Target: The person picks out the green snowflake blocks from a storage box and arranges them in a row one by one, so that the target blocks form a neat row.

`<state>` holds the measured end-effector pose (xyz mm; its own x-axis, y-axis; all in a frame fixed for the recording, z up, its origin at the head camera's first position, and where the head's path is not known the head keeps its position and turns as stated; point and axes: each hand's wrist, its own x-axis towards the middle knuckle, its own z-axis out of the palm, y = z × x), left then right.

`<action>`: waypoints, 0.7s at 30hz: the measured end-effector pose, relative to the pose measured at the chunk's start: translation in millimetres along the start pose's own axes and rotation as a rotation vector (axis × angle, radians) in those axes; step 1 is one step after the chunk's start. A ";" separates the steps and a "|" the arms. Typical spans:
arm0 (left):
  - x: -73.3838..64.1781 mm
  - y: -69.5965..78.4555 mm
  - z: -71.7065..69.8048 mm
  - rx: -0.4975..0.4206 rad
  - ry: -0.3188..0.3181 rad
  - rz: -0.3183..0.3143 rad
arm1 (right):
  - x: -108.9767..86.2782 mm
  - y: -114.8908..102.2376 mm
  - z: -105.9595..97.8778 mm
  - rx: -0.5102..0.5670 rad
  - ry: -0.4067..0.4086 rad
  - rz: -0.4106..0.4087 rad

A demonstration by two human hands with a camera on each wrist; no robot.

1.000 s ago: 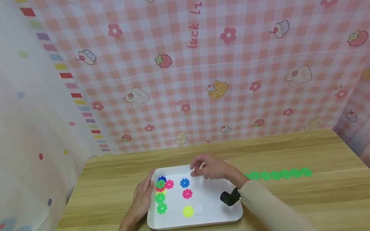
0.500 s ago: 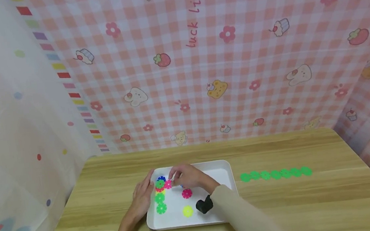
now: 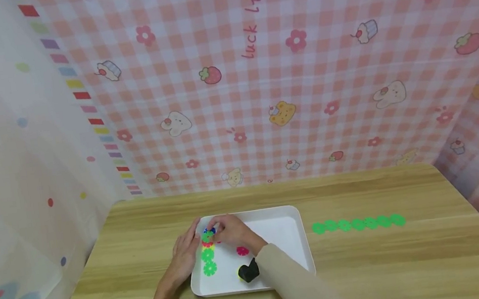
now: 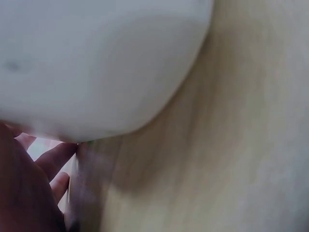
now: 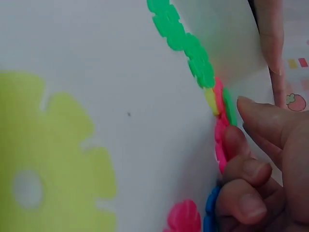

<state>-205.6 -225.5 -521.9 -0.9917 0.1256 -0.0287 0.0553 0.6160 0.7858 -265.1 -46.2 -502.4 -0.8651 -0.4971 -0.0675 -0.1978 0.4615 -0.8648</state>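
Note:
In the head view a white tray (image 3: 275, 225) lies on the table. Along its left side are notched plastic discs, several in a column, with a green snowflake disc (image 3: 207, 236) on top of pink, yellow and blue ones. My right hand (image 3: 229, 230) reaches in from the right; in the right wrist view its thumb and forefinger stand apart at the edge of this green disc (image 5: 229, 105), other fingers curled. A blue disc (image 5: 209, 210) lies under those fingers. Extended fingers of my left hand (image 3: 185, 256) rest along the tray's left edge.
A row of green discs (image 3: 358, 224) lies on the wooden table (image 3: 392, 260) right of the tray. Inside the tray are a pink disc (image 3: 242, 251) and a yellow disc (image 5: 63, 150). A checked curtain (image 3: 233, 95) hangs behind the table.
My right hand has moved left across the tray, from its far right part to the discs at the left side. My left hand stays at the tray's left edge.

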 end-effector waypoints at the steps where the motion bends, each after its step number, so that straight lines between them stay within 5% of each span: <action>1: 0.5 0.2 0.1 0.003 0.003 0.006 | 0.5 0.6 1.3 0.001 0.010 0.002; 9: 2.7 3.1 -0.6 -0.005 -0.010 -0.003 | 3.1 1.3 7.9 -0.053 0.098 -0.029; 21: 0.6 1.5 0.9 -0.011 -0.004 -0.012 | -1.9 1.5 8.1 -0.005 0.102 -0.012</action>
<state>-206.0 -223.8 -521.4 -0.9918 0.1213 -0.0410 0.0416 0.6087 0.7923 -260.1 -50.6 -507.6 -0.9050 -0.4255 -0.0058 -0.2107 0.4600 -0.8625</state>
